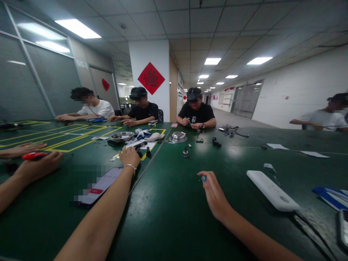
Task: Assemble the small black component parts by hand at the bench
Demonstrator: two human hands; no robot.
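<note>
Apparently, the left hand (128, 156) is hovering over or resting on the green table (163, 210) just beside a black cylindrical fitting (148, 152), its fingers bending forward; the fingertips are hiding behind the hand, so I cannot tell whether they are gripping anything. The right hand (213, 192) is hanging with curled fingers, thumb and forefinger drawing together; a blue spot is showing at the tips, and I cannot tell whether it is a nail or a small held piece.

The fitting is standing on its end, perhaps for an easy grasp, and a small metal part (185, 152) is standing farther forward, between the two hands. A shallow steel dish (122, 136) is sitting beyond the left hand, probably for keeping loose pieces together, while a steel bowl (178, 137) is lying upside down. Yellow tape (81, 145) is apparently marking out work areas. A smartphone (106, 185) is lying face up beside the left forearm, presumably for viewing; its screen is showing a red button, but its text is blurring. A red diamond poster (151, 78) is bearing black characters that I cannot read, and no brand is showing legibly.
</note>
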